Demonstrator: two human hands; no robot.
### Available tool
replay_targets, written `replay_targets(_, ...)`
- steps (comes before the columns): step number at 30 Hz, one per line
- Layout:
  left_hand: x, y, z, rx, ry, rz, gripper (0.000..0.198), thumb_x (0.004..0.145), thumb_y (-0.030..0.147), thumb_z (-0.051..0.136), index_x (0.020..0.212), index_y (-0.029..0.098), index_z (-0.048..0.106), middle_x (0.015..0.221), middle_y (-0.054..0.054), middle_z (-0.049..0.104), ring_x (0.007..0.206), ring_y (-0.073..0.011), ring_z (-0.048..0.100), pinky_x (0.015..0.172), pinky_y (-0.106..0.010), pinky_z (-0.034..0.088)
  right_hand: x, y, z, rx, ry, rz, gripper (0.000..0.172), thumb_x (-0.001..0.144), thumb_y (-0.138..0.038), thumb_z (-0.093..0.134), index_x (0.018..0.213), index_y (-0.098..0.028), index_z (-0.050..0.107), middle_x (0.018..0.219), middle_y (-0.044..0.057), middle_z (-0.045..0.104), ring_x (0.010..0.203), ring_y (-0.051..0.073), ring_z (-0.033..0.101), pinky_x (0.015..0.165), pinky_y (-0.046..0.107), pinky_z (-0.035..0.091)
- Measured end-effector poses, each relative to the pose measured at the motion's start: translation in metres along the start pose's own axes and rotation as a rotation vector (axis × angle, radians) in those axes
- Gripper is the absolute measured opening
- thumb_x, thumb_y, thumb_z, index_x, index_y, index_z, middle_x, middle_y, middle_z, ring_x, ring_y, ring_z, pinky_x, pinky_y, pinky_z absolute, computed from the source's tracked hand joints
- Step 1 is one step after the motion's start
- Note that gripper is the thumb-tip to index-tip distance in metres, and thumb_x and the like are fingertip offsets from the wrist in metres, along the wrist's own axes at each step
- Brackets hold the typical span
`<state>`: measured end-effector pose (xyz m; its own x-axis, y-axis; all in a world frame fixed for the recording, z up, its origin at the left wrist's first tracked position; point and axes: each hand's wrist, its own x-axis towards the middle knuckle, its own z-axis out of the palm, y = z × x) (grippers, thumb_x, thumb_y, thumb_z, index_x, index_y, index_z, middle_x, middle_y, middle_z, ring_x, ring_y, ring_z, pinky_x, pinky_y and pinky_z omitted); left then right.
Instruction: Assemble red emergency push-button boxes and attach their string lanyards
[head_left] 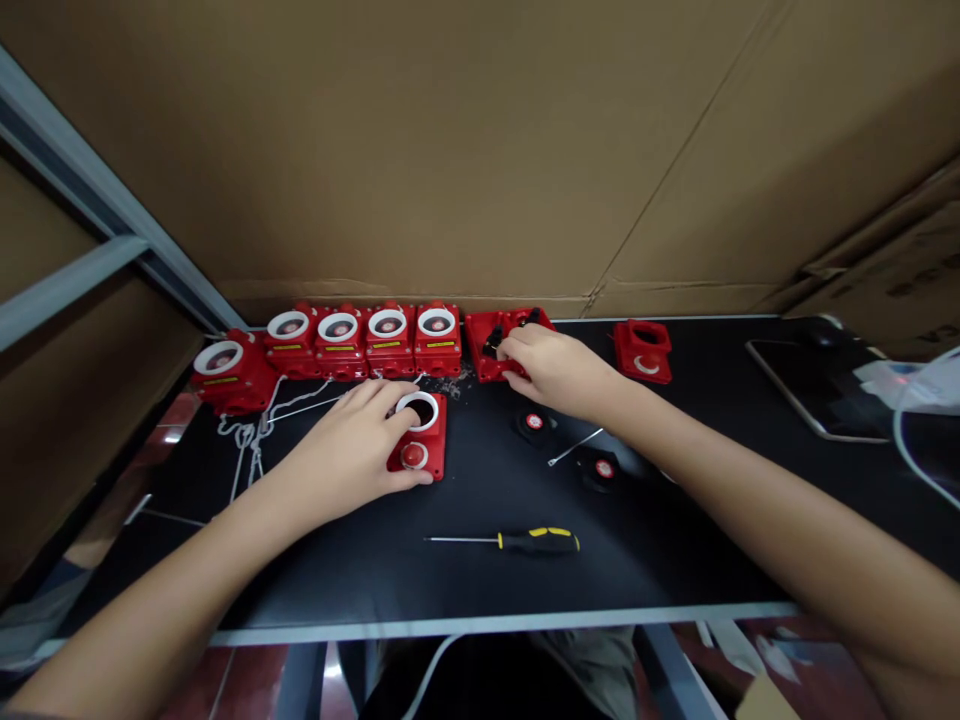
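My left hand (352,445) lies over a red cover plate (421,440) with a white ring and a red button, fingers curled round its left side. My right hand (551,365) reaches to an open red housing (491,340) at the back of the black table (480,580), and its fingers are closed on the housing's front edge. Two round black parts with red centres (534,423) (600,468) lie below the right hand, with a thin metal pin (574,447) between them.
Several assembled red boxes with white rings (364,340) stand in a row at the back left, white cords (255,430) trailing from them. A yellow-and-black screwdriver (525,541) lies near the front. Another red cover (643,350) and a tablet (814,385) sit at the right. Cardboard walls stand behind.
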<state>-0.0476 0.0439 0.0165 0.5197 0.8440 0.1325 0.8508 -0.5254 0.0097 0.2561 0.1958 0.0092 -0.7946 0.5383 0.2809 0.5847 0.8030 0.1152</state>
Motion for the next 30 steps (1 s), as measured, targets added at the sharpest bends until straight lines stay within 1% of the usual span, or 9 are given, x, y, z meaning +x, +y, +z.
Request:
replay_targets(4,-0.001,-0.002,0.0,-0.011,0.004,-0.014,0.06,0.093,0.055,0.094,0.13,0.011,0.076,0.158,-0.025,0.064,0.142,-0.0449,0.064,0.122,-0.064,0.057,-0.014,-0.015,-0.022,0.021,0.092,-0.052,0.012,0.102,-0.013,0.063,0.111,-0.012,0.07,0.11,0.014,0.072,0.104,0.027,0.068,0.091,0.037,0.057)
replay_targets(7,-0.001,-0.001,0.003,-0.047,0.066,0.018,0.073,0.09,0.061,0.095,0.137,0.01,0.07,0.154,-0.026,0.065,0.14,-0.0454,0.065,0.116,-0.063,0.061,-0.039,-0.046,-0.036,0.086,0.292,-0.114,0.009,0.107,-0.017,0.06,0.11,-0.014,0.068,0.104,0.012,0.071,0.095,0.024,0.067,0.085,0.035,0.059)
replay_targets(10,0.002,0.005,0.006,-0.078,0.197,0.105,0.087,0.088,0.065,0.096,0.142,0.005,0.062,0.148,-0.03,0.065,0.138,-0.0461,0.065,0.115,-0.063,0.061,-0.062,-0.082,-0.035,0.102,0.322,-0.124,0.01,0.107,-0.012,0.058,0.107,-0.014,0.067,0.1,0.011,0.072,0.09,0.024,0.068,0.079,0.036,0.059)
replay_targets(12,0.005,0.012,0.008,-0.111,0.251,0.16,0.079,0.093,0.056,0.095,0.144,0.006,0.06,0.146,-0.028,0.065,0.141,-0.0443,0.063,0.118,-0.062,0.06,-0.071,-0.101,-0.026,0.108,0.344,-0.152,0.012,0.108,-0.011,0.056,0.102,-0.016,0.065,0.093,0.009,0.071,0.084,0.023,0.066,0.074,0.036,0.058)
replay_targets(15,0.008,0.022,0.01,-0.175,0.235,0.233,0.054,0.101,0.038,0.089,0.141,0.013,0.063,0.142,-0.02,0.068,0.145,-0.0399,0.061,0.12,-0.057,0.06,-0.077,-0.11,-0.012,0.203,0.33,-0.175,0.01,0.113,-0.016,0.057,0.107,-0.014,0.065,0.095,0.008,0.072,0.083,0.021,0.067,0.074,0.035,0.06)
replay_targets(19,0.008,0.024,0.011,-0.217,0.196,0.254,0.035,0.105,0.031,0.083,0.133,0.016,0.07,0.139,-0.017,0.069,0.147,-0.04,0.058,0.12,-0.057,0.06,-0.08,-0.092,-0.016,0.477,0.273,-0.218,0.01,0.115,-0.026,0.064,0.118,-0.017,0.064,0.111,0.01,0.076,0.096,0.02,0.074,0.084,0.032,0.064)
replay_targets(23,0.007,0.022,0.012,-0.233,0.18,0.238,0.029,0.108,0.036,0.079,0.131,0.019,0.074,0.142,-0.017,0.066,0.153,-0.0426,0.053,0.122,-0.063,0.059,-0.08,-0.052,-0.042,0.471,0.379,-0.061,0.009,0.109,-0.012,0.063,0.112,-0.02,0.064,0.098,0.004,0.072,0.085,0.015,0.07,0.078,0.028,0.059)
replay_targets(26,0.007,0.023,0.013,-0.236,0.165,0.241,0.026,0.109,0.038,0.078,0.128,0.02,0.076,0.148,-0.019,0.06,0.156,-0.0466,0.049,0.122,-0.069,0.058,-0.08,-0.028,-0.048,0.423,0.237,0.077,0.009,0.109,-0.016,0.063,0.115,-0.018,0.069,0.107,0.006,0.072,0.075,0.012,0.068,0.069,0.028,0.058)
replay_targets(30,0.007,0.024,0.014,-0.252,0.164,0.254,0.019,0.111,0.033,0.075,0.123,0.019,0.077,0.149,-0.019,0.057,0.157,-0.0466,0.048,0.123,-0.071,0.057,-0.081,-0.017,-0.03,0.389,-0.009,0.073,0.03,0.103,-0.029,0.079,0.13,-0.017,0.073,0.122,0.011,0.073,0.088,0.019,0.075,0.077,0.034,0.064)
